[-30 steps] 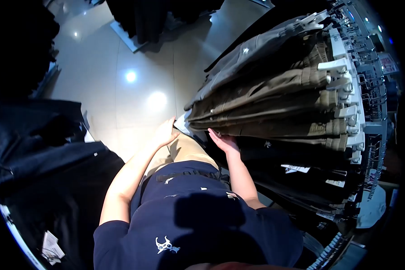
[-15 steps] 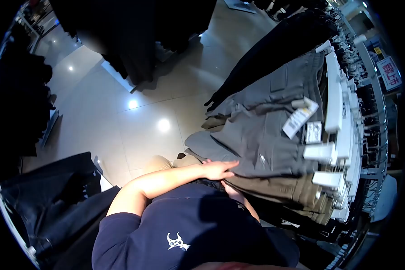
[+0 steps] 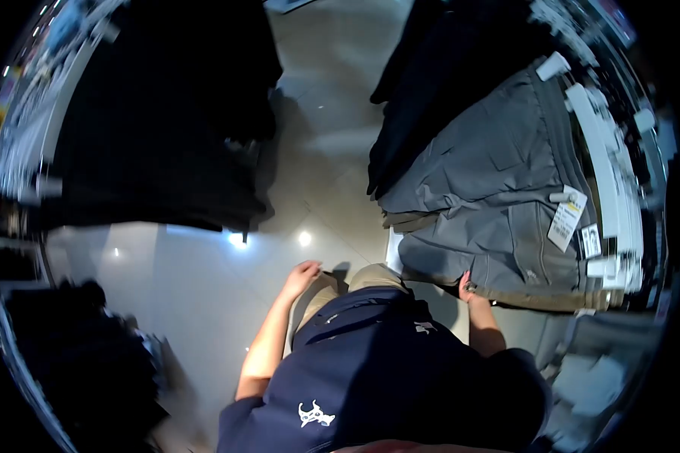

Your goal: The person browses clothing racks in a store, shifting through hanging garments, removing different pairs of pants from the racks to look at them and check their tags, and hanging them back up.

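Well, right hand (image 3: pixel 471 290) against creased grey cloth trousers (image 3: pixel 476 238); left hand (image 3: pixel 301 278) well apart.

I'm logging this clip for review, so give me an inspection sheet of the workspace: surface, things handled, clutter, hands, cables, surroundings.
Surface: pale, glossy floor reflecting lights; no worktop seen.
Things: grey garments on white hangers, a brown one along their near edge.
Clutter: white tags over the grey garments.
Hands: right hand at the garments' near edge, grip unclear; left hand away from them, near the wearer's knee.
Cables: nothing seen.
Surroundings: dark garments hanging at left; rack edges blurred.
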Demonstrator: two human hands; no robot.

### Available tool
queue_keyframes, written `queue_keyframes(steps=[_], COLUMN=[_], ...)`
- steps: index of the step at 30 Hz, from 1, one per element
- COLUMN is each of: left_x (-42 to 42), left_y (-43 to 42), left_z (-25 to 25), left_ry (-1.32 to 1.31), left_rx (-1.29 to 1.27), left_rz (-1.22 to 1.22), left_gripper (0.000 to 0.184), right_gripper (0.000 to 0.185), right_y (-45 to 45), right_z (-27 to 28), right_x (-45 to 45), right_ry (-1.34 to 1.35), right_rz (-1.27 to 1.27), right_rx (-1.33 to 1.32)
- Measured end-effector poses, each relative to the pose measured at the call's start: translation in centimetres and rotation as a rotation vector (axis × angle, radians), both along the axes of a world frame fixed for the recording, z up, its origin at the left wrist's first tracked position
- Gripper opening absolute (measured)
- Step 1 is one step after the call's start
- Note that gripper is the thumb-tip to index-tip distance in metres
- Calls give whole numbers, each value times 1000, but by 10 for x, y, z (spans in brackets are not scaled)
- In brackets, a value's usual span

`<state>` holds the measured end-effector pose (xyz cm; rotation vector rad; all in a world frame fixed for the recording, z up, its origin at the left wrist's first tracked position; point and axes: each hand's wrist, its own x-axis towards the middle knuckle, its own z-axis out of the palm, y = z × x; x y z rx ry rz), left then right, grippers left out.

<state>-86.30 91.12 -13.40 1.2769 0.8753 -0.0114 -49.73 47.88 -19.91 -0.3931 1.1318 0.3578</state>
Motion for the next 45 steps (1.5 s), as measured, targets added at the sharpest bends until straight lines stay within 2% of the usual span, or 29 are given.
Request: queue_keyframes(steps=[1, 4, 8, 10, 11, 13, 14, 16, 17, 18, 19, 21, 23, 24, 26, 28, 29, 30, 32, 34, 35, 36, 38, 40, 41, 42, 43, 44, 45], left_x=[-27, -88, -76, -39, -16, 37, 65, 125, 151, 176, 201, 234, 266, 281, 312, 336, 348, 362, 385, 404, 413, 428, 455, 479, 492, 506, 525, 545, 561], left_y=[23, 81, 143, 167, 180, 201, 208, 216, 217, 220, 223, 231, 245, 256, 282, 309, 319, 330, 351, 366, 366, 364, 351, 347, 347, 349, 356, 367, 377], left_z=[3, -4, -4, -18, -30, -52, -59, -56, -45, -32, -21, -11, 9, 11, 12, 3, 22, 43, 44, 33, 20, 12, 78, 118, 129, 138, 143, 152, 147], left_ry=[92, 253, 110, 87, 108, 88, 63, -3, -82, -155, -154, -128, -29, 41, 57, 28, 14, -2, -25, -98, -182, -277, -551, -790, -744, -704, -697, -790, -741], left_rx=[-67, -312, -384, -419, -452, -449, -440, -445, -481, -518, -551, -601, -563, -532, -488, -456, -424, -385, -349, -312, -91, 136, 310, 620, 670, 722, 740, 842, 730], left_rz=[107, 413, 460, 444, 397, 282, 229, 165, 130, 89, 43, -73, -236, -311, -351, -380, -349, -321, -334, -387, -535, -681, -932, -1048, -1068, -1089, -1161, -1222, -1215], left_gripper=[33, 29, 30, 28, 27, 25, 25, 28, 29, 31, 32, 35, 34, 34, 33, 30, 29, 28, 28, 30, 35, 41, 67, 91, 96, 100, 92, 66, 52], right_gripper=[57, 56, 64, 68, 73, 79, 76, 65, 61, 62, 68, 80, 94, 94, 92, 89, 85, 57, 46, 43, 40, 40, 39, 47, 48, 50, 49, 48, 49], right_y=[22, 36, 72, 82, 103, 97, 119, 169, 189, 241, 292, 345, 414, 434, 465, 472, 475, 485, 495, 505, 513, 528, 564, 598, 624, 648, 669, 685, 698], right_z=[34, 42, 61, 52, 41, -20, -38, -44, -43, -36, 8, 18, 60, 67, 76, 85, 89, 99, 119, 86, 71, 67, 66, 77, 115, 135, 118, 103, 142], right_x=[-13, -41, -87, -104, -108, -122, -118, -113, -101, -85, -67, -33, 15, 34, 69, 101, 112, 117, 133, 146, 150, 152, 155, 144, 133, 125, 132, 143, 133], right_ry=[31, -180, -43, 3, 74, 27, 167, 139, 13, -19, -107, -502, -439, -443, -781, -797, -816, -776, -608, -705, -816, -796, -774, -778, -973, -1036, -971, -818, -857], right_rz=[-7, 43, -87, -40, -219, -15, 4, 371, 507, 724, 820, 1136, 1194, 1191, 995, 966, 927, 791, 840, 772, 715, 669, 1055, 1562, 1177, 699, 1193, 1695, 1625], right_rx=[-168, -327, -234, -94, -263, -24, -107, 77, 531, 45, -68, -310, -610, -616, -1278, -1334, -1383, -1389, -1395, -1523, -1654, -1666, -1716, -2127, -1308, -542, -842, -1120, -1231])
